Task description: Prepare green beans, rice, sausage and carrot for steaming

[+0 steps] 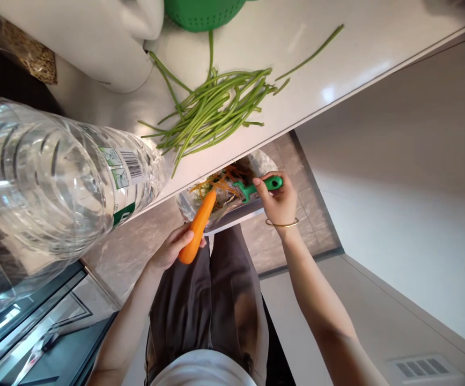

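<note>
My left hand (175, 245) is closed round the thick end of a peeled, bright orange carrot (198, 227), whose narrow tip points up and away. In my right hand (280, 198) is a green-handled peeler (252, 189), gripped by the handle with its head turned left toward the carrot. A gap separates the peeler from the carrot. Below both lies a bin lined with a clear plastic bag (265, 160). Orange carrot peelings (224, 177) and other scraps lie in it.
Long green stems (220, 110) are heaped on the white counter (312, 80). A green colander (204, 13) stands behind them. A large clear water bottle (67, 177) and a white appliance (107, 43) occupy the left. A pale panel (409, 139) rises at right.
</note>
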{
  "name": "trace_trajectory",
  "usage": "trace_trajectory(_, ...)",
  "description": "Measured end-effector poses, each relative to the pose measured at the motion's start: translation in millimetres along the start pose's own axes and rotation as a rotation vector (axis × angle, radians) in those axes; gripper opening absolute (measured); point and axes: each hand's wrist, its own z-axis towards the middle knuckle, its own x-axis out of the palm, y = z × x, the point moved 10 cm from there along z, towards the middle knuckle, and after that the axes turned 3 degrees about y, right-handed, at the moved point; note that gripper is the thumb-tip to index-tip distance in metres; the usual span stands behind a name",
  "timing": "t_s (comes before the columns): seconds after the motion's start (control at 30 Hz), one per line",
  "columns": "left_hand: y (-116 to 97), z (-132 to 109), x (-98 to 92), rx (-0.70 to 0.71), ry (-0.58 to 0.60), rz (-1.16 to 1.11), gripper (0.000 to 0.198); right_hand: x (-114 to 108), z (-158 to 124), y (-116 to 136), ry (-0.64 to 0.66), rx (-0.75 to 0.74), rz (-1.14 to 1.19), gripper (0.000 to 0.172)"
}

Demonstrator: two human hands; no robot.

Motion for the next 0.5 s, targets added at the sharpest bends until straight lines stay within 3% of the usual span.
trace_trajectory(0.13,-1,5,-4.0,0.041,-0.100,0.107,0.039,-3,-16,6,-0.040,0.048,0.142,0.026)
trace_trajectory(0.3,-7,3,5.4,0.174,-0.172,0.109,0.035,0,-27,-29,-0.063,0.312,0.659,0.033)
trace_trajectory(0.4,-12,3,12.4,0.296,-0.226,0.093,0.033,13,-40,-44,-0.009,0.513,0.916,0.031)
trace_trajectory(0.5,-17,2,23.3,0.466,-0.267,0.138,0.034,38,-60,-37,0.053,0.665,1.142,0.031)
